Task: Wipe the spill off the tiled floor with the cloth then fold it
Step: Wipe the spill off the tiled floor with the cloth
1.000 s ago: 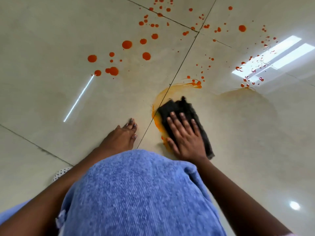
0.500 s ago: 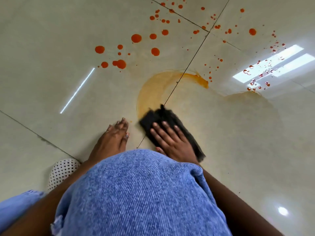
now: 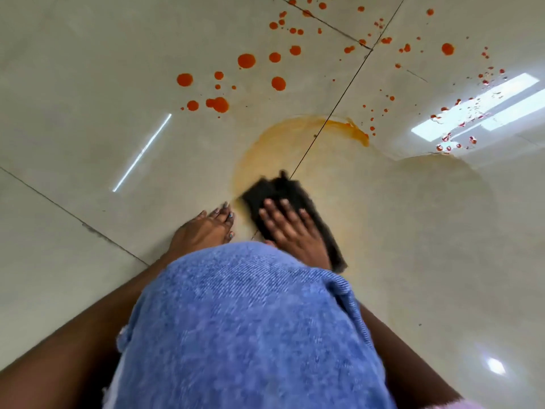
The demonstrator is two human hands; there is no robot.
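Pressing flat with fingers spread, the right hand (image 3: 292, 231) is pinning the black cloth (image 3: 283, 193) at frame centre; the left hand (image 3: 203, 231) is resting open on the tiled floor (image 3: 73, 84) beside it, orange spill (image 3: 265, 143) smearing above.

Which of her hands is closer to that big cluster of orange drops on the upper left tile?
The left hand, flat on the floor directly below the orange drops. The right hand presses the black cloth farther right.

bright, even light | window glare on glossy floor (image 3: 88, 69) right | cloth (image 3: 283, 196) motion-blurred | wide-angle edge bending
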